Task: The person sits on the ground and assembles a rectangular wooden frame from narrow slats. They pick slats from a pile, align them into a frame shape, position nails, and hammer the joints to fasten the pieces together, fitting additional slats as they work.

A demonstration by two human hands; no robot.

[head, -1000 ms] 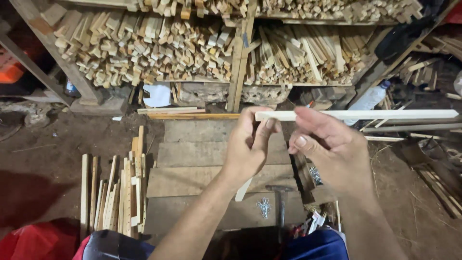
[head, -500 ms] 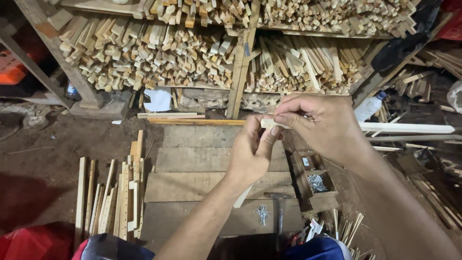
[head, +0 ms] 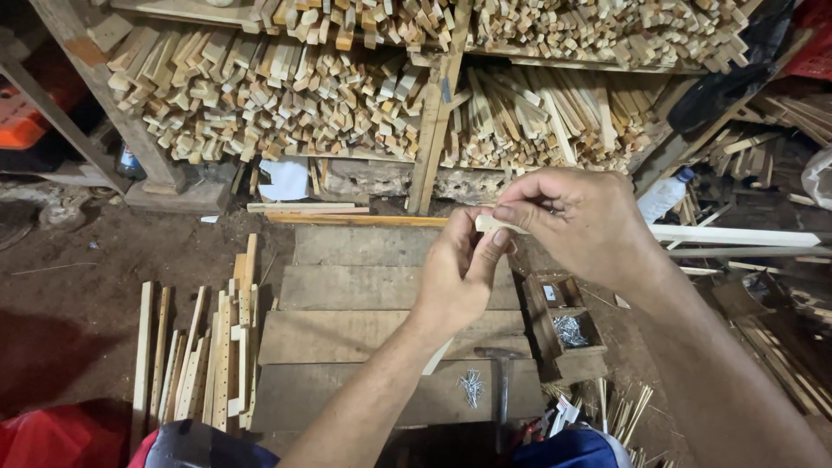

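Frame centre: left hand (head: 458,282) and right hand (head: 579,221) pinch a pale wooden strip (head: 737,236); hammer (head: 502,381) and nails (head: 471,387) lie unused below.

The left hand (head: 459,277) and right hand (head: 576,221) meet above the plank platform (head: 364,286), both pinching the near end of a long wooden slat (head: 737,236) that extends to the right of the right hand. Below the left hand lie a hammer (head: 503,381) and loose nails (head: 471,387). A compartment box (head: 563,329) sits below the right hand. Loose slats (head: 208,355) lie left of the left hand. Stacked sticks (head: 286,95) fill the shelving beyond both hands.
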